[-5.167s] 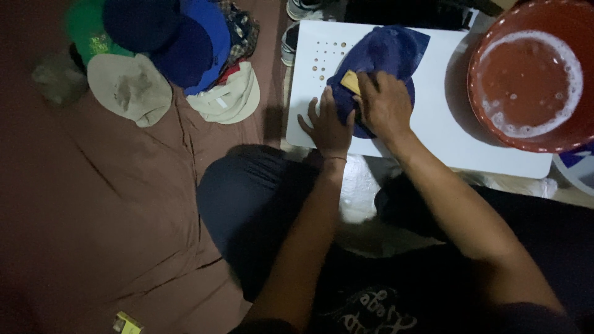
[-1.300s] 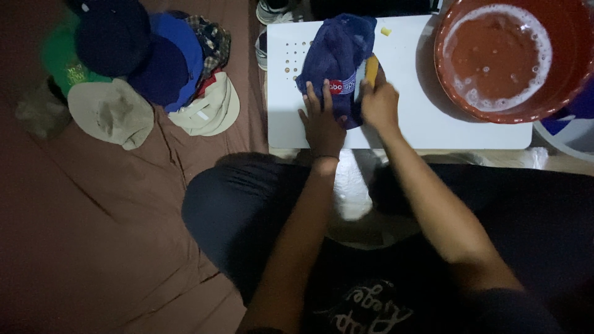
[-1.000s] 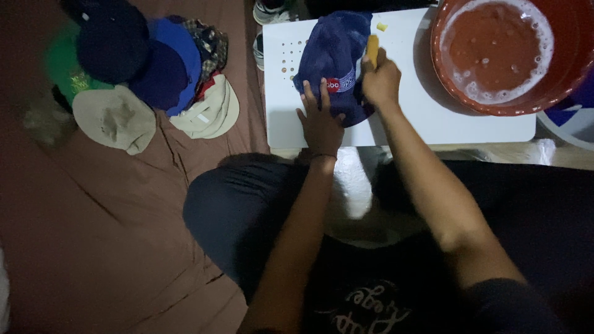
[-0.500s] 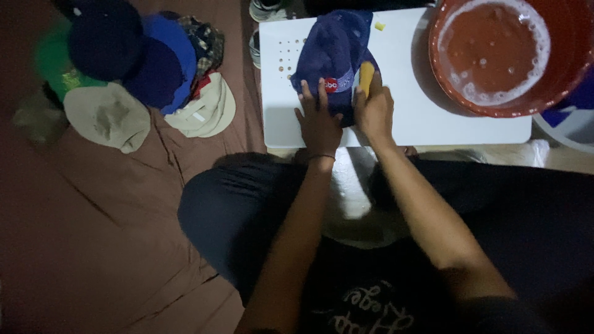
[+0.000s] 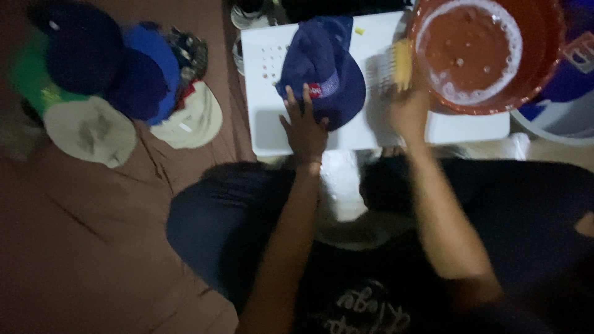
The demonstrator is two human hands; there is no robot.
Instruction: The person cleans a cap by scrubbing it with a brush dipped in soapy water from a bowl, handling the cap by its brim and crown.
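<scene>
A dark blue cap (image 5: 322, 68) with a red and white patch lies on a white board (image 5: 383, 120). My left hand (image 5: 303, 127) presses flat on the cap's near edge, fingers spread. My right hand (image 5: 407, 110) is blurred and holds a yellow scrub brush (image 5: 402, 62) beside the rim of a red basin (image 5: 482, 52) of soapy water. The brush is off the cap, to its right.
A pile of caps (image 5: 111, 80) in green, navy, blue and beige lies on the brown cloth (image 5: 93, 235) at left. A small yellow piece (image 5: 359, 30) lies on the board's far edge. Shoes (image 5: 247, 12) sit behind the board. My knees are below.
My right hand has lifted the brush off the cap and swung it right, to the basin's rim. My left hand stays on the cap. The view shifted slightly right.
</scene>
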